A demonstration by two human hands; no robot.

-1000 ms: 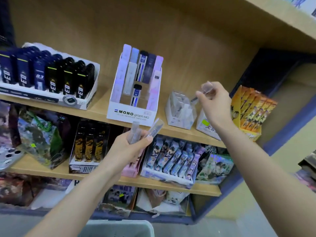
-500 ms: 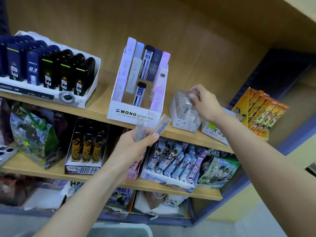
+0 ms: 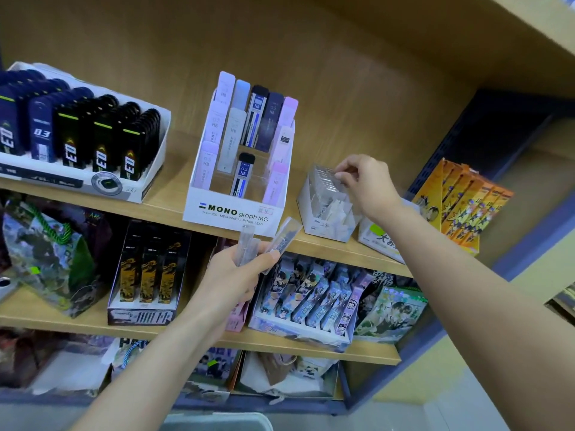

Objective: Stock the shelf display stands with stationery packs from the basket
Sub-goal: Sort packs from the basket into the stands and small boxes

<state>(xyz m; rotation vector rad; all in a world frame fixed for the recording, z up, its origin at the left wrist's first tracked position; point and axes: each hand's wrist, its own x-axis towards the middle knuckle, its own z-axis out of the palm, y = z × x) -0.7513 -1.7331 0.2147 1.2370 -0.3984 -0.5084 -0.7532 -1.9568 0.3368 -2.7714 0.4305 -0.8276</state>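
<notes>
On wooden shelf (image 3: 168, 203), stand (image 3: 323, 227) holds clear pack (image 3: 325, 181) pinched by right hand (image 3: 367, 183) grip.

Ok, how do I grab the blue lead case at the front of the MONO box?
Pinch the blue case by its black cap, coming from above and in front. It leans back in the MONO stand, its bottom tucked behind the front wall, so only the top is free.
</notes>
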